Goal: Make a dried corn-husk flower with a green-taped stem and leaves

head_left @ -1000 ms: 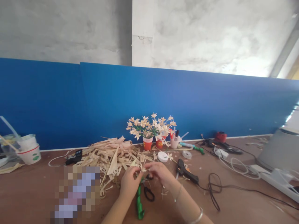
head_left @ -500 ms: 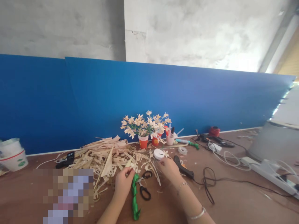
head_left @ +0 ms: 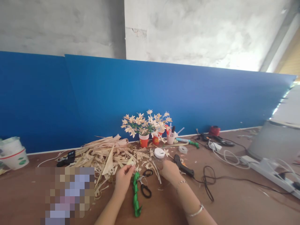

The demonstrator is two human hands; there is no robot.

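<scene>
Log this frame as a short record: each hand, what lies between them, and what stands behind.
Left hand: thumb and finger together beside pale dry husk strips; anything held is unclear
Right hand: near round white object and black glue gun; grip hidden
Between hands: twisted shiny green strip; black-handled scissors, handles apart
Behind: cream star-shaped flowers in red-and-white cups; blue panel

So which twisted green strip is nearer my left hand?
The twisted green strip beside the black-handled scissors, close to your left hand; the other lies at the back by the light-blue stick.
</scene>
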